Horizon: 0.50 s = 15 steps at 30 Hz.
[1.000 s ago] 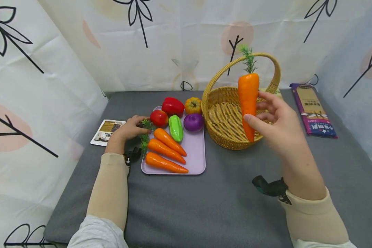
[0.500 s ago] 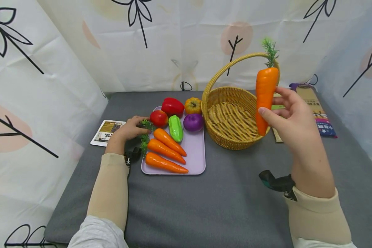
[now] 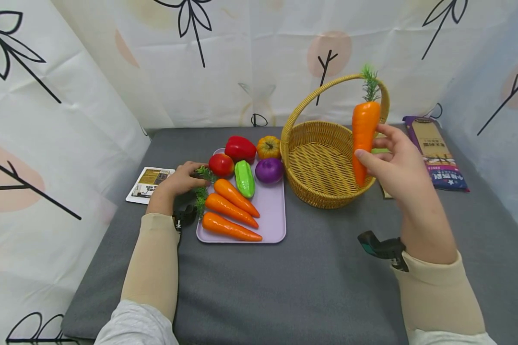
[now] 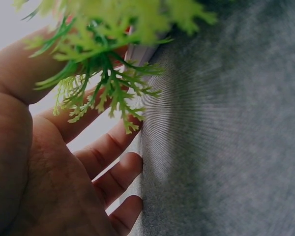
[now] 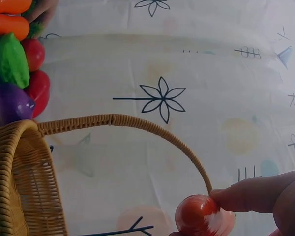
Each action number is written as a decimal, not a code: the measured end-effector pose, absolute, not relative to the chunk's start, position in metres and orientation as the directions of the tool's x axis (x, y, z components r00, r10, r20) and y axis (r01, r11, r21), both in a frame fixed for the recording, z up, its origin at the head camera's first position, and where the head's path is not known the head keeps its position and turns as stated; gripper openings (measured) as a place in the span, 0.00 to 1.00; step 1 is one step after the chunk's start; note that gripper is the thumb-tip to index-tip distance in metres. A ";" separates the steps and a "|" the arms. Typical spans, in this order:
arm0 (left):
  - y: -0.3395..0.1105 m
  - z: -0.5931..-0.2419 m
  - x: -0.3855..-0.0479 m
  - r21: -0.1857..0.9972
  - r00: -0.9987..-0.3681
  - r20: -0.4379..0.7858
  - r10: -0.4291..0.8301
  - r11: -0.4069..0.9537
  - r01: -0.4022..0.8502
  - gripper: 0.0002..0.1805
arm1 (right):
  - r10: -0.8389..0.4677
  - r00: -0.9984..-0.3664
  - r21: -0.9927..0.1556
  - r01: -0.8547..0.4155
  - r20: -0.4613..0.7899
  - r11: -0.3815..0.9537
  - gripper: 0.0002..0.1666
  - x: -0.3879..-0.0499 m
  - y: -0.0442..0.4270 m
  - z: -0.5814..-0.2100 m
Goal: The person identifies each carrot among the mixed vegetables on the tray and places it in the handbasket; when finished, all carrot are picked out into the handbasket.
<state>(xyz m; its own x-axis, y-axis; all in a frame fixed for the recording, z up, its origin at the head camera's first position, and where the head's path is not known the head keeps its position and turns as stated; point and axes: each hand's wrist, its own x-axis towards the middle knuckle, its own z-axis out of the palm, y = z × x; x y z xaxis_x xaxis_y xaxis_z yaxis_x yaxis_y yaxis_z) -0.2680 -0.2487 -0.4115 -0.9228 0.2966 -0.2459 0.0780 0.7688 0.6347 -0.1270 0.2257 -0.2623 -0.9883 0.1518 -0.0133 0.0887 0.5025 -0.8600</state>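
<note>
Carrot (image 3: 364, 136) sits upright, pinched between thumb and fingers of the right hand (image 3: 400, 163), overlapping the three o'clock rim of the basket (image 3: 308, 191) in the head view; the left hand (image 3: 182, 180), fingers relaxed, lies at the ten o'clock edge of the tray (image 3: 272, 211); purple packet (image 3: 438, 155) at the carrot's three o'clock

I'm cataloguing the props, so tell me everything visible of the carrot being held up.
The carrot is glossy bright orange, looks like plastic, and tapers from a broad rounded top bearing a feathery green tuft. The right-hand grip pinches it between thumb and fingers. It stands nearly upright, narrow tip down and slightly left, overlapping the right side of the basket in the head view; whether they touch is unclear.
</note>
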 end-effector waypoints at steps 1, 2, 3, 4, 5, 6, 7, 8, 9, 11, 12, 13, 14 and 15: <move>-0.249 -0.412 -0.268 0.636 -0.923 -0.246 0.296 0.768 0.077 0.38 | 0.148 -0.989 -0.859 0.092 -0.019 0.503 0.49 -0.128 0.226 -0.263; -0.248 -0.412 -0.268 0.636 -0.923 -0.247 0.296 0.768 0.076 0.38 | 0.141 -0.990 -0.857 0.096 -0.028 0.506 0.50 -0.129 0.226 -0.264; -0.248 -0.412 -0.269 0.636 -0.923 -0.248 0.294 0.768 0.074 0.39 | 0.134 -0.991 -0.855 0.096 -0.032 0.510 0.50 -0.130 0.226 -0.265; -0.248 -0.412 -0.269 0.636 -0.923 -0.249 0.293 0.768 0.072 0.39 | 0.123 -0.992 -0.854 0.091 -0.032 0.512 0.50 -0.131 0.226 -0.266; -0.248 -0.412 -0.269 0.637 -0.923 -0.250 0.291 0.768 0.070 0.39 | 0.114 -0.993 -0.853 0.089 -0.035 0.515 0.50 -0.133 0.226 -0.267; -0.248 -0.412 -0.269 0.636 -0.924 -0.250 0.290 0.768 0.069 0.39 | 0.105 -0.994 -0.851 0.085 -0.036 0.519 0.49 -0.134 0.226 -0.268; -0.249 -0.412 -0.269 0.636 -0.923 -0.251 0.291 0.769 0.069 0.39 | 0.098 -0.994 -0.848 0.085 -0.039 0.524 0.50 -0.135 0.226 -0.269; -0.249 -0.413 -0.269 0.634 -0.923 -0.251 0.290 0.770 0.070 0.39 | 0.092 -0.995 -0.845 0.083 -0.040 0.529 0.50 -0.137 0.225 -0.270; -0.249 -0.413 -0.269 0.634 -0.923 -0.252 0.291 0.770 0.070 0.39 | 0.089 -0.995 -0.841 0.082 -0.041 0.534 0.49 -0.138 0.224 -0.271; -0.249 -0.413 -0.270 0.632 -0.923 -0.252 0.291 0.771 0.071 0.39 | 0.084 -0.996 -0.840 0.081 -0.042 0.537 0.49 -0.141 0.223 -0.274; -0.249 -0.413 -0.269 0.632 -0.923 -0.252 0.290 0.772 0.070 0.39 | 0.081 -0.996 -0.840 0.078 -0.041 0.536 0.49 -0.142 0.222 -0.275; -0.249 -0.413 -0.269 0.632 -0.923 -0.253 0.290 0.772 0.069 0.39 | 0.077 -0.996 -0.842 0.075 -0.040 0.535 0.48 -0.143 0.222 -0.276; -0.249 -0.413 -0.269 0.632 -0.924 -0.254 0.285 0.772 0.065 0.39 | 0.072 -0.997 -0.843 0.072 -0.039 0.533 0.48 -0.145 0.221 -0.277; -0.249 -0.412 -0.269 0.633 -0.925 -0.254 0.284 0.772 0.063 0.39 | 0.064 -0.997 -0.847 0.065 -0.037 0.528 0.48 -0.146 0.221 -0.278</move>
